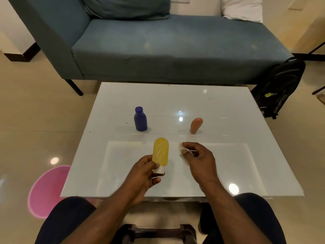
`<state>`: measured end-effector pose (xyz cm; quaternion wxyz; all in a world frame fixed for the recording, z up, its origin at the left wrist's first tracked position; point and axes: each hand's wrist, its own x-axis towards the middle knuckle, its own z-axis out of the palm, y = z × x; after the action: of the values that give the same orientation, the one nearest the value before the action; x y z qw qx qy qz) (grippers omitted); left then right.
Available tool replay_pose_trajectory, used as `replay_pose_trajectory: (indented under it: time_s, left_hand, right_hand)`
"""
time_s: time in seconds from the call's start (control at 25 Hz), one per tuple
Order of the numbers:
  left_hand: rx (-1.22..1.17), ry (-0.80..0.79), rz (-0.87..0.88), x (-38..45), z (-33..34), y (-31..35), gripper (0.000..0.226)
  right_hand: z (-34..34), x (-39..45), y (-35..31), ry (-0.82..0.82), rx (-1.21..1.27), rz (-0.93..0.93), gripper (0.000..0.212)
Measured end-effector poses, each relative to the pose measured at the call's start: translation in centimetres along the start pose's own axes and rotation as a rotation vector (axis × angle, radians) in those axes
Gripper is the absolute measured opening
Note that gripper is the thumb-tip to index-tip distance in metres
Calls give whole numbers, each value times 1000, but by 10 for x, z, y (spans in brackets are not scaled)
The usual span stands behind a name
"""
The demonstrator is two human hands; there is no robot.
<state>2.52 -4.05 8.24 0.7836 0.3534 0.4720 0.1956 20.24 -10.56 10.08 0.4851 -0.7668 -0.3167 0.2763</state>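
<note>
**A:** Head view, quick. Where's the tube?

**B:** The yellow translucent plastic tube (pixel 160 152) is off the glossy white table (pixel 219 106), held above its near half. Its rounded end points away and its white screw cap (pixel 159 170) faces the person. The left hand (pixel 144 171) grips the cap end, fingers curled round the neck and cap.

**A:** Right hand?

**B:** The right hand (pixel 200 161) is just beside the tube, not touching it. Thumb and forefinger are pinched on a small crumpled white wipe (pixel 181 152), and the other fingers are loosely curled.

**A:** How will it handle?

**B:** Light, I'd say. It's soft-walled and will dent under pressure. The skin is smooth, so it's probably a bit slick. It's not fragile. The best hold is the stiff cap and neck, which leaves the body free for the wipe. Squeezing the middle hard with a loose cap could make it ooze.

**A:** Rest?

**B:** A dark blue plastic bottle (pixel 140 119) stands upright further back on the left. A peach-orange tube (pixel 196 125) stands on its cap back right, well apart from the bottle. There's a teal sofa (pixel 158 46) behind the table and a black backpack (pixel 281 85) on the floor by its right end. A pink mat (pixel 45 191) lies on the floor to the left.
</note>
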Motion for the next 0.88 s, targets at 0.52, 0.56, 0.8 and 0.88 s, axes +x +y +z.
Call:
replay_pose_trajectory:
  time_s: [0.52, 0.56, 0.8, 0.88]
  left_hand:
    - [-76, -216, 84, -99, 12, -20, 43]
    - [-74, -220, 87, -100, 13, -23, 44]
    - [-60, -238, 96, -101, 13, -32, 48]
    - [-60, -245, 96, -100, 12, -34, 48]
  right_hand:
    - [-14, -68, -67, -99, -419, -443, 21]
    - [-11, -70, -66, -134, -495, -460, 23]
    - [-1, -87, -50, -133, -579, -448, 29]
    - [0, -88, -47, -119, -604, -443, 30]
